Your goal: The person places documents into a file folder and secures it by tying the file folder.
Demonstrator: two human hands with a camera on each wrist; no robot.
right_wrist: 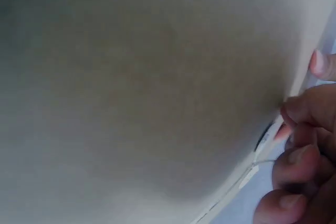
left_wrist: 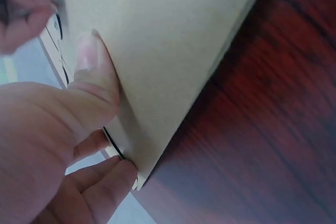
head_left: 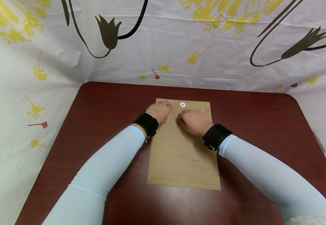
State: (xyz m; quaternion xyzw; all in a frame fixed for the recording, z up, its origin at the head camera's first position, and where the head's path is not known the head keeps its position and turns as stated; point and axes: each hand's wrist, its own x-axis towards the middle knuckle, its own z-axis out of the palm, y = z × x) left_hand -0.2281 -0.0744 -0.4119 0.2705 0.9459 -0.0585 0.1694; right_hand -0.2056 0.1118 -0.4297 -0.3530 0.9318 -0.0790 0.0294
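Note:
A brown paper string-tie envelope [head_left: 174,153] lies flat on the table, its flap end away from me. Near the top edge sits a white round button [head_left: 182,105]. My left hand [head_left: 160,111] rests on the envelope's upper left, thumb [left_wrist: 92,59] laid along the paper and the other fingers at the flap edge. Just below the button, my right hand [head_left: 194,122] has its fingers curled and pinches a thin string [right_wrist: 265,161]. In the right wrist view the string runs from the flap to those fingers; its end is hidden.
The dark red wooden table [head_left: 115,109] carries the envelope near its middle. A white cloth [head_left: 163,40] printed with flowers hangs behind and along the sides. Black wrist straps [head_left: 217,137] sit on both wrists over light blue sleeves.

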